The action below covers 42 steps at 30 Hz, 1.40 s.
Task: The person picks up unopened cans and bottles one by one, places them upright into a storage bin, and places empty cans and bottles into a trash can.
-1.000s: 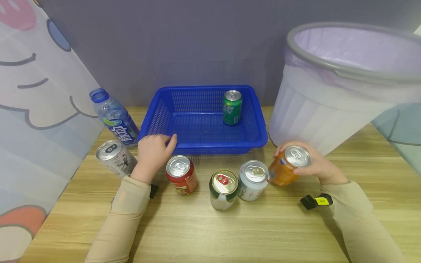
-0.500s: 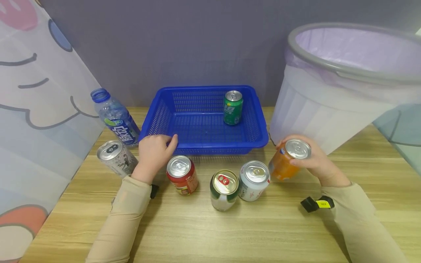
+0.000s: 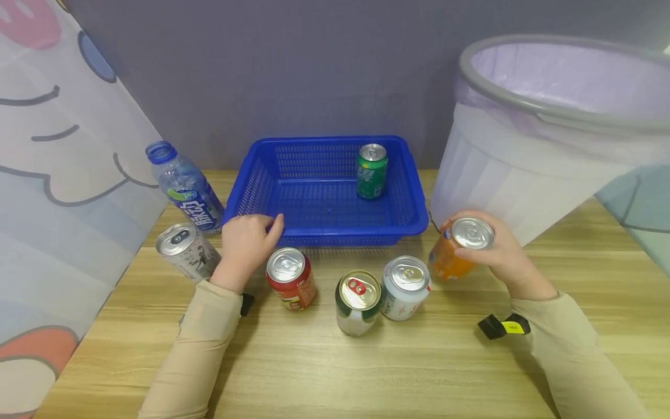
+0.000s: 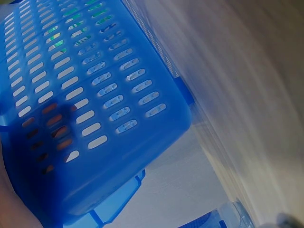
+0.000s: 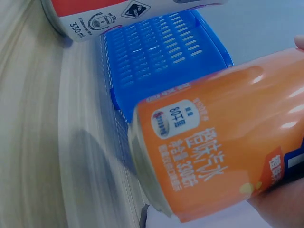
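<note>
My left hand (image 3: 246,241) holds the front left rim of the blue plastic basket (image 3: 345,231). In the left wrist view, parts of its fingers show through the slots of the basket wall (image 4: 133,156). My right hand (image 3: 505,256) grips an orange soda can (image 3: 452,259), thumb on the near side. The right wrist view has the orange can (image 5: 213,137) tilted, its base apart from the table above a shadow. A green soda can (image 3: 371,177) stands upright inside the basket at the right.
Before the basket stand a red cola can (image 3: 293,285), a green-and-white can (image 3: 357,311) and a white can (image 3: 405,288). At left are a grey patterned can (image 3: 191,256) and a clear bottle (image 3: 193,201). A lined white bin (image 3: 502,163) rises at right.
My right hand has raised the orange can off the table and moved it slightly away from me. My left hand stays on the basket rim.
</note>
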### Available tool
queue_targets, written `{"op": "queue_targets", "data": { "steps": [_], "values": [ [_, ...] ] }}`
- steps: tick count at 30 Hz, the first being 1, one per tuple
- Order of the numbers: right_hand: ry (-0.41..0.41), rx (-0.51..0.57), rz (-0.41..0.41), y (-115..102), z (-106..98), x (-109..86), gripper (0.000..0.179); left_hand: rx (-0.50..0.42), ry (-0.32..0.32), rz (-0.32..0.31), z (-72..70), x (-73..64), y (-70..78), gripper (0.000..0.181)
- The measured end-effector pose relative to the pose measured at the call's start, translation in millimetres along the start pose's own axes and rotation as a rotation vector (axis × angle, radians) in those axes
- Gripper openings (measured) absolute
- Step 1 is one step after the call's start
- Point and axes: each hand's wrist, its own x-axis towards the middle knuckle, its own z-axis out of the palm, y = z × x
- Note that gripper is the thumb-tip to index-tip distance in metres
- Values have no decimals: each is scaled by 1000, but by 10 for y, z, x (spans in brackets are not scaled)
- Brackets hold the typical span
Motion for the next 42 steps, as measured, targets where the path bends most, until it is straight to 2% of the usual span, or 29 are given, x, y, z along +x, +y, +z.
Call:
{"op": "queue_targets", "data": {
  "steps": [12, 28, 36, 42],
  "values": [
    [45, -9, 4, -15, 29, 7, 48, 5, -2, 6, -2, -2, 2, 50],
    [34, 31, -49, -24, 41, 43, 48, 15, -11, 4, 3, 3, 3, 50],
    [120, 44, -48, -91, 55, 69, 45, 11, -23, -5, -7, -3, 13, 50],
    [119, 47, -56, -142, 53, 121, 45, 12, -12, 0, -4, 0, 12, 50]
  ]
}}
